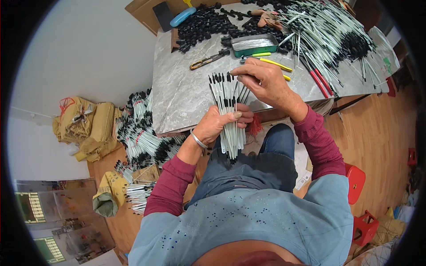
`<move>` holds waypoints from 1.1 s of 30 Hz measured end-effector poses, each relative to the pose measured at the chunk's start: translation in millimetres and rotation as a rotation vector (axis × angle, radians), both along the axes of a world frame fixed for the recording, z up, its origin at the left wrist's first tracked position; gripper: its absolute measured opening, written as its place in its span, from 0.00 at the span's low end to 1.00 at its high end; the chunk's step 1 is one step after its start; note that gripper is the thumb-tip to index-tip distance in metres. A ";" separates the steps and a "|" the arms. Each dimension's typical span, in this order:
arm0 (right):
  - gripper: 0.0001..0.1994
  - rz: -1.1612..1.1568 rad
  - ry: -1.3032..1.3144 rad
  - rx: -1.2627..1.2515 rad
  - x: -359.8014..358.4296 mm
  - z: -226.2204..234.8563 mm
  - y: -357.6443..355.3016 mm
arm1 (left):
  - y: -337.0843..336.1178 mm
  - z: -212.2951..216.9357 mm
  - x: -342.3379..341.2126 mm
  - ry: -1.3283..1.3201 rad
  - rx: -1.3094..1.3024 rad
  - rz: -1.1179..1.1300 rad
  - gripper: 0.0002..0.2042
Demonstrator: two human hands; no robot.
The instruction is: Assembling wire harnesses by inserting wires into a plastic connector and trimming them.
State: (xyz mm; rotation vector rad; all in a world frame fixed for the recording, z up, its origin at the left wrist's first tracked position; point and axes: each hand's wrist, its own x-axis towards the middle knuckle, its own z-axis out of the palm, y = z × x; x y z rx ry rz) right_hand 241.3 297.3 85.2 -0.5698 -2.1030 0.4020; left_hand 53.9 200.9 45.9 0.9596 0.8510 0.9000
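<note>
The bundle of thin white rods is at the near edge of the grey table, its upper ends seen against the table's surface and its lower ends on the person's side, with the left hand wrapped around its middle, thumb across the front. The right hand, seen against the same table, has thumb and forefinger drawn close beside the black tips; whether one is pinched cannot be told. Assessed handling: rods likely light, fairly stiff and smooth, prone to slide against one another; sound hold is around mid-length, fingertips only at the ends.
</note>
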 end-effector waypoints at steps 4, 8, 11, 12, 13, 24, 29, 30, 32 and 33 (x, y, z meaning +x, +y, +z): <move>0.09 0.011 0.008 -0.096 0.1 -0.3 -0.9 | -1.3 -0.4 0.5 0.003 0.005 0.020 0.22; 0.09 -0.027 -0.092 -0.050 9.4 7.7 -4.5 | -2.5 -2.3 2.7 0.000 0.021 0.040 0.23; 0.09 -0.055 -0.116 0.003 9.7 12.2 -6.4 | -1.5 -3.9 2.8 0.009 0.033 0.033 0.23; 0.09 -0.059 -0.115 0.016 8.4 12.6 -7.0 | -1.4 -4.4 2.6 0.017 0.039 0.030 0.23; 0.09 -0.063 -0.114 0.028 7.2 12.6 -7.5 | -1.5 -4.8 2.4 0.024 0.044 0.028 0.23; 0.09 0.149 0.149 -0.294 -3.5 -5.9 -2.5 | 1.6 -4.0 -4.3 -0.043 0.003 -0.031 0.25; 0.09 0.155 0.149 -0.351 -8.0 -9.6 0.4 | 3.5 -5.1 -6.4 -0.079 -0.020 -0.039 0.26; 0.08 0.153 0.149 -0.341 -8.9 -8.8 0.6 | 3.9 -5.2 -6.9 -0.090 -0.021 -0.044 0.26; 0.08 0.131 0.123 -0.316 -9.5 -5.6 1.5 | 4.8 -5.0 -7.9 -0.100 -0.028 -0.049 0.26; 0.08 0.111 0.098 -0.303 -9.3 -3.7 1.5 | 4.9 -4.9 -8.2 -0.098 -0.035 -0.049 0.26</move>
